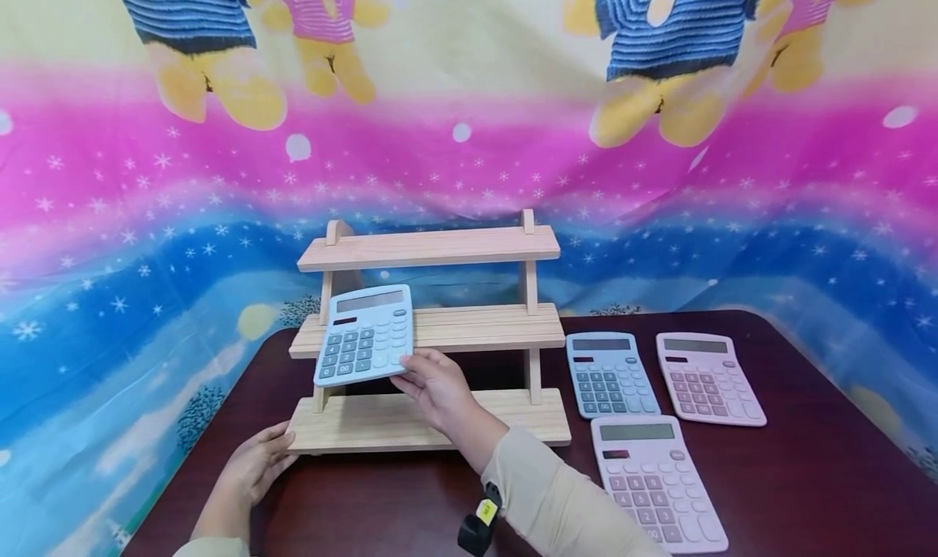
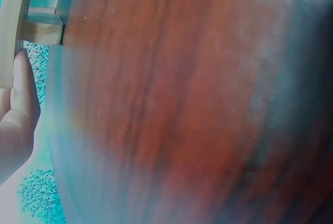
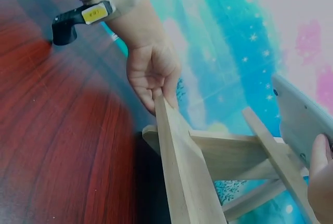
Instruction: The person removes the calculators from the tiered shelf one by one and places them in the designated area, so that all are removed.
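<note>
My right hand holds a light blue calculator by its lower right corner, thumb on the front. The calculator is tilted, with its keys facing me, in front of the left part of the middle tier of a three-tier wooden display shelf. In the right wrist view the calculator shows its back edge beside my right thumb. My left hand grips the left end of the bottom board. The right wrist view shows that left hand pinching the board's end.
To the right of the shelf lie a blue calculator, a pink calculator and another pink one nearer me, on a dark red-brown table. A printed curtain hangs behind the table and at its sides.
</note>
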The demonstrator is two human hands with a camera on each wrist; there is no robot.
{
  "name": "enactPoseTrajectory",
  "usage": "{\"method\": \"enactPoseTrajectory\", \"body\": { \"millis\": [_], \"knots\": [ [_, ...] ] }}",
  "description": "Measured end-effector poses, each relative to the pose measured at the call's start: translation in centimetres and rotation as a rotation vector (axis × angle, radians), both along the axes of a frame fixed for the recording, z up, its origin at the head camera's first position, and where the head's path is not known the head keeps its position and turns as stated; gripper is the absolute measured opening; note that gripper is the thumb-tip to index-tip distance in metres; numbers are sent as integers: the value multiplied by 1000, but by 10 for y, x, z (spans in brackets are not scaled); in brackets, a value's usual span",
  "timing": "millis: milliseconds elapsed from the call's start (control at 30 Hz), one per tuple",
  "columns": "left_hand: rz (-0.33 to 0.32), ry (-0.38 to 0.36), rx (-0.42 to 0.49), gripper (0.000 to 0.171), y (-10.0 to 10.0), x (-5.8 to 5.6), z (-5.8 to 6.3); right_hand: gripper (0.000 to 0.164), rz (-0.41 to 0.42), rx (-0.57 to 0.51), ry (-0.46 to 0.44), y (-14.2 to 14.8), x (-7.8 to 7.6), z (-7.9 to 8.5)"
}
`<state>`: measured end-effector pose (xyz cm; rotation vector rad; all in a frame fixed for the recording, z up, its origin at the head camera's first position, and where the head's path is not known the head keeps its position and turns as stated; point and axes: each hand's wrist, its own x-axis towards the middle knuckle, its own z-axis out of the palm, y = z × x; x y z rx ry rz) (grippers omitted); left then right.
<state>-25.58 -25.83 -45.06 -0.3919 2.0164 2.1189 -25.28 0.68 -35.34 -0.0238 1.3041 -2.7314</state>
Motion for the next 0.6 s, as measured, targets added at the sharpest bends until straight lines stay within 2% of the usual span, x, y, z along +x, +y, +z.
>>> {"method": "enactPoseTrajectory", "body": {
  "millis": [300,600],
  "knots": [
    [-10,6,12,74,2,0,4,11,11,-68,22,21,12,2],
    [-29,7,46,75,-1,3,9,14,3,-92,33,43,24,9]
  ]
}}
